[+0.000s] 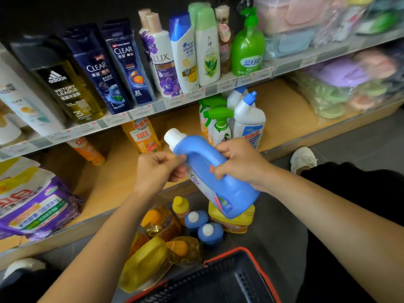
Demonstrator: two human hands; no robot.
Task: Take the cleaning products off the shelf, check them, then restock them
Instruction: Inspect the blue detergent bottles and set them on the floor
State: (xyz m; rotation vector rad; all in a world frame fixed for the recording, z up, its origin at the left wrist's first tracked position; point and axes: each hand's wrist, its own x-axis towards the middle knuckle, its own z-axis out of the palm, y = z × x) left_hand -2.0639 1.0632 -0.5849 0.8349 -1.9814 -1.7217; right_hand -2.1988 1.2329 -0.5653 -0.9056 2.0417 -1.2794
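Before the lower shelf (284, 101), the blue bottle (231, 191) tilts, cap (175, 136) toward 11 o'clock; right grip (238, 162) wraps its handle (196, 147), left grip (157, 169) pinches its side. Probably heavy, stiff, slick: carry by the handle.

Shampoo bottles (98, 71) along the upper shelf (153, 107); a black, red-rimmed basket (220, 281) at the bottom.

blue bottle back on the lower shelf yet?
No, the right hand grips the blue bottle by its handle, the left hand holds its side, off the lower shelf.
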